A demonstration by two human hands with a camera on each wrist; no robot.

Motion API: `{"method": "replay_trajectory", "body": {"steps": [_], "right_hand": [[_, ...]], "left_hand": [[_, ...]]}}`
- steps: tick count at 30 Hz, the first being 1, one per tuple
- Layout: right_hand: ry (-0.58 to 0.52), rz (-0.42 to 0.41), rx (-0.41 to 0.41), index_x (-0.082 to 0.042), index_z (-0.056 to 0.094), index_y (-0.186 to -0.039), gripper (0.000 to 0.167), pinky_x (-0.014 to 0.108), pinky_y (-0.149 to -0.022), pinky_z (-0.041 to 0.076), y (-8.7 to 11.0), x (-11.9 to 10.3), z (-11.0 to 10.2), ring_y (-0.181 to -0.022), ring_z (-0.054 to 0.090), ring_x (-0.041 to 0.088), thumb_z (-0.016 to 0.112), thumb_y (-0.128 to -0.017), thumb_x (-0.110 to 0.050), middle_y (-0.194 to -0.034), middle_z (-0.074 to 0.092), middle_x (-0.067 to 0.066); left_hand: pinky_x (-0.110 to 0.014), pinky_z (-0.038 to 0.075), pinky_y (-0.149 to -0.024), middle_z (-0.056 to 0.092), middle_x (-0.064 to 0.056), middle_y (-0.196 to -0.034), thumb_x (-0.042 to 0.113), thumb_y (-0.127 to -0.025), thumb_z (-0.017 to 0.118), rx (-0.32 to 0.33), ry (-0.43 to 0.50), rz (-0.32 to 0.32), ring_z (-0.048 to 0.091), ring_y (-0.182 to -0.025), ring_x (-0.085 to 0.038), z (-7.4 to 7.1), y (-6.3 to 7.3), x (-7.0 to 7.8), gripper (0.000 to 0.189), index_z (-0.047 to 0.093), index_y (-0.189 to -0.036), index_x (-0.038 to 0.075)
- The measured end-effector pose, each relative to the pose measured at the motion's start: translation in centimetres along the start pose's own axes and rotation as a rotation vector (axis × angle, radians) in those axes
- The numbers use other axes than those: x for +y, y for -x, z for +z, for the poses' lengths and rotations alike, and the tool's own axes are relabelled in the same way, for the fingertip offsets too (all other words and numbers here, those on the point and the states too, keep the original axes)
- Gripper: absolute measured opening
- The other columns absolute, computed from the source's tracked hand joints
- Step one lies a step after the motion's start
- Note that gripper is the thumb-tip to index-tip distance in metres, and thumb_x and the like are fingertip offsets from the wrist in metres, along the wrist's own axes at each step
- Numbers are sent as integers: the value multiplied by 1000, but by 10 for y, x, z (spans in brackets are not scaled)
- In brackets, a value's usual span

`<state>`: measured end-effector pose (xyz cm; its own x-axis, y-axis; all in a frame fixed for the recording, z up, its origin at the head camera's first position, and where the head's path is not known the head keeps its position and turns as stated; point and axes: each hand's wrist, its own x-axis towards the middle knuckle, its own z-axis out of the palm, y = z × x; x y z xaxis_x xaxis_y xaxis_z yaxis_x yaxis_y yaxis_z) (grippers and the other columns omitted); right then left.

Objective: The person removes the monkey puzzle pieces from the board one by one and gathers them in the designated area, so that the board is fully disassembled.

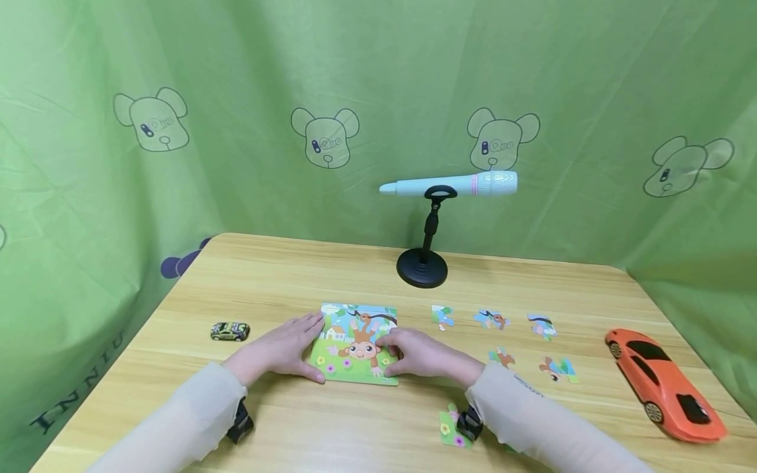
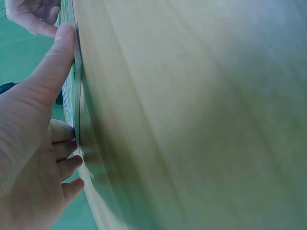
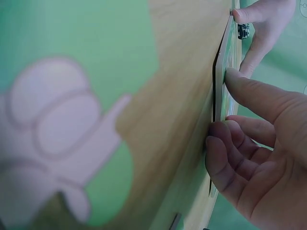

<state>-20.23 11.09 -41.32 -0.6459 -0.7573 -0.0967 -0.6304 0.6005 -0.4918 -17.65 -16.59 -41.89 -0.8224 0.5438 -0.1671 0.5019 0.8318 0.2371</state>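
A flat square puzzle board (image 1: 349, 373) with a cartoon monkey picture lies on the wooden table between my hands. My left hand (image 1: 290, 348) rests along its left side, fingers extended and the thumb at the near left corner. In the left wrist view, the fingertips meet the thin board edge (image 2: 78, 72). On the right side, my right hand (image 1: 420, 355) pinches the board. The right wrist view shows its thumb (image 3: 249, 91) on the picture face and the other fingers curled at the edge, with a dark line under the board.
Loose jigsaw pieces (image 1: 492, 320) are spread to the right, with another piece (image 1: 449, 428) by my right wrist. An orange toy car (image 1: 662, 387) sits far right, a small toy car (image 1: 229, 331) left. A blue microphone (image 1: 449, 185) rests on a black stand (image 1: 422, 268) behind.
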Motion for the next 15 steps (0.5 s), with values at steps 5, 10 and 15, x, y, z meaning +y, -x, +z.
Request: {"method": "replay_trajectory", "body": {"steps": [5, 10, 15], "right_hand": [[1, -2, 6, -1, 60, -117, 44, 24, -57, 35, 0, 0, 0, -66, 40, 11, 74, -79, -17, -75, 48, 0], [-6, -29, 25, 0, 60, -114, 41, 25, -57, 35, 2, 1, 0, -65, 40, 10, 74, -78, -15, -73, 47, -1], [-8, -48, 46, -2, 60, -112, 39, 24, -56, 35, 3, 1, -1, -63, 39, 8, 74, -78, -13, -72, 47, -2]], "left_hand": [[-44, 14, -110, 15, -18, -150, 67, -67, 62, 2, 5, 0, 15, -136, -32, 0, 0, 0, 112, 22, -143, -5], [-44, 13, -110, 15, -18, -150, 67, -67, 62, 1, 6, -2, 15, -136, -32, 0, 0, 0, 112, 22, -143, -4], [-44, 13, -110, 15, -18, -150, 67, -67, 62, 1, 2, -4, 15, -136, -32, 0, 0, 0, 112, 22, -143, -4]]}}
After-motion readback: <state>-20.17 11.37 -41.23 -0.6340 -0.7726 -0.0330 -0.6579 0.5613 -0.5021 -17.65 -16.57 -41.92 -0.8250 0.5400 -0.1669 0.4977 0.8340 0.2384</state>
